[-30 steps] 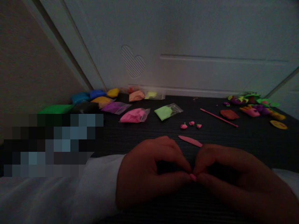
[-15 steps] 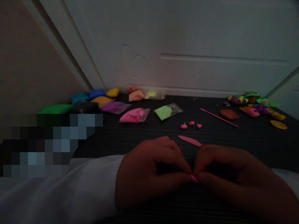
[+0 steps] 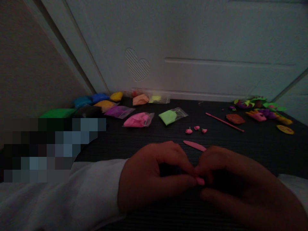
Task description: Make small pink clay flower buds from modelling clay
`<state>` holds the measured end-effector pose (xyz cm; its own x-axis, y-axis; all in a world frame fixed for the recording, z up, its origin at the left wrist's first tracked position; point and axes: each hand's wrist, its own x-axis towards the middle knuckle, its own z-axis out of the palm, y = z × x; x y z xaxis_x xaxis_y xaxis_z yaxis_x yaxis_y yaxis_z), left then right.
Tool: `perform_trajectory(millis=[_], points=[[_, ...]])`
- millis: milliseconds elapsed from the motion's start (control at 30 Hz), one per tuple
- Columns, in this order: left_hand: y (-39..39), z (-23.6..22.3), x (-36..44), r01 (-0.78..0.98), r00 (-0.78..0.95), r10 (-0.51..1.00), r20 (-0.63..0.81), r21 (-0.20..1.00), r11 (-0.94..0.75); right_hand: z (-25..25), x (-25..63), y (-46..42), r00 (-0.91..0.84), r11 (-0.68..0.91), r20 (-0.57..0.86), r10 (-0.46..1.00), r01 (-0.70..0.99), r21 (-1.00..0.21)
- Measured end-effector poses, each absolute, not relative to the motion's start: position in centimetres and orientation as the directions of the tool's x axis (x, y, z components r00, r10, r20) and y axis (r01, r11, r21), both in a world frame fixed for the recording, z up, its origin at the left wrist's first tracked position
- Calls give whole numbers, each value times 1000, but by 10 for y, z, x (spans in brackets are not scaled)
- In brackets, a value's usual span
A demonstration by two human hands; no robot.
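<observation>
A small piece of pink modelling clay (image 3: 200, 181) is pinched between the thumb and index finger of my left hand (image 3: 156, 176). My right hand (image 3: 243, 186) curves around the other side, its thumb apart from its fingers and its index fingertip at the clay's upper edge. Just beyond my right hand lies a pink clay knife (image 3: 194, 146), its near end hidden behind the fingers. Farther back sit three little pink clay rosebuds with bits of green, among them the left rosebud (image 3: 189, 131).
Bags of clay line the back left, including a pink bag (image 3: 137, 120), a light green bag (image 3: 168, 116) and a purple bag (image 3: 117, 111). A thin pink stick tool (image 3: 223, 122) and a flat reddish-brown clay piece (image 3: 235, 118) lie right, near colourful clay figures (image 3: 258, 115).
My right thumb has come away from the pink clay and dropped lower, opening a gap below the index finger. My left hand keeps its pinch in nearly the same place.
</observation>
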<state>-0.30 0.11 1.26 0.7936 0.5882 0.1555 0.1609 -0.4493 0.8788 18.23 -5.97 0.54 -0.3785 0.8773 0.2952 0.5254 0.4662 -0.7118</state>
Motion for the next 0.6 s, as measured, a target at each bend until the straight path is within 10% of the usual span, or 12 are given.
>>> perform_trajectory(millis=[600], points=[[4,11,-3,102,817,564,118,934,-343,10,181,-60,-422,611,444,790,492,-620]])
